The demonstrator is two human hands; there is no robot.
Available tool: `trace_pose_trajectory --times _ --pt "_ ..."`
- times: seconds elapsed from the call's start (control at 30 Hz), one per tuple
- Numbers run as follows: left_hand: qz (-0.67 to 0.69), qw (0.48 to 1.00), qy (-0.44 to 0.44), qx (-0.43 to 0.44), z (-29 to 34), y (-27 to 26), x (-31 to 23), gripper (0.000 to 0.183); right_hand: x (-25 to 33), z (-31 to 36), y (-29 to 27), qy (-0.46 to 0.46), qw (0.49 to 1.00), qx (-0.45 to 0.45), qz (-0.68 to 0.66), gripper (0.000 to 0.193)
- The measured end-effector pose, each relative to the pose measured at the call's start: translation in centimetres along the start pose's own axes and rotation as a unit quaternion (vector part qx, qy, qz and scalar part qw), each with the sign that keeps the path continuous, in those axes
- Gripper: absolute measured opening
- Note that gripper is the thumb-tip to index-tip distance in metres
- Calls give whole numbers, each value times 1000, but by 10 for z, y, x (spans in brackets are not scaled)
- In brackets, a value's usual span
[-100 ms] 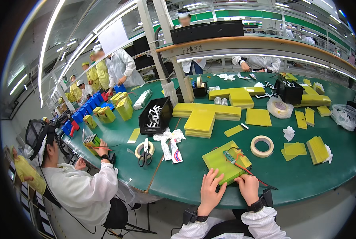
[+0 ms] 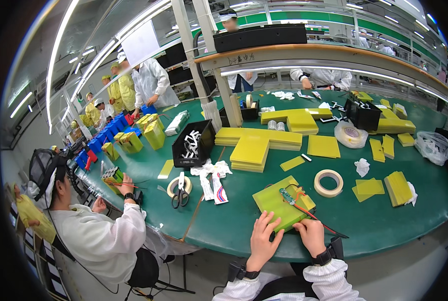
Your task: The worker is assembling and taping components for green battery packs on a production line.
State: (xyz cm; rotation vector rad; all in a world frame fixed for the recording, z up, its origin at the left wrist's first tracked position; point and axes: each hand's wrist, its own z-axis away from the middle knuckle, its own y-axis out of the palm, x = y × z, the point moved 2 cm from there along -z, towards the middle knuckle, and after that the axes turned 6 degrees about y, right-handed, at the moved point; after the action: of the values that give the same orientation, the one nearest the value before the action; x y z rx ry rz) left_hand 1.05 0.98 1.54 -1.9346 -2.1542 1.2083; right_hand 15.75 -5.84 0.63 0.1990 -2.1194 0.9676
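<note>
A yellow-green battery pack [image 2: 274, 200] lies on the green table close in front of me, turned at an angle. A small green circuit board [image 2: 287, 196] sits on its top, and red and black wires [image 2: 314, 216] trail from it to the right. The fingers of my left hand [image 2: 262, 242] rest over the pack's near left edge, with the thumb along its near side. My right hand [image 2: 311, 237] has its fingers curled in at the near right corner, the fingertips partly hidden. Both hands touch the pack.
Beyond the pack are a tape roll [image 2: 329, 183], stacked yellow sheets [image 2: 250, 153] and a black bin of white pieces [image 2: 194, 144]. Scissors [image 2: 180, 193] lie left. At the far left a seated co-worker [image 2: 93, 231] handles another pack. A shelf [image 2: 334, 54] spans the table.
The whole view has shifted slightly. Both hands keep the same place on the battery pack, with no visible movement against it.
</note>
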Motion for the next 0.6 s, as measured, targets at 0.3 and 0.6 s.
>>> trace_pose_trajectory --times 0.3,0.6 --pt "24 1000 -7 -9 3 -4 7 33 10 -2 5 -3 999 8 37 39" --pt "21 1000 -11 -9 1 -7 6 33 17 -4 0 -38 999 12 -2 42"
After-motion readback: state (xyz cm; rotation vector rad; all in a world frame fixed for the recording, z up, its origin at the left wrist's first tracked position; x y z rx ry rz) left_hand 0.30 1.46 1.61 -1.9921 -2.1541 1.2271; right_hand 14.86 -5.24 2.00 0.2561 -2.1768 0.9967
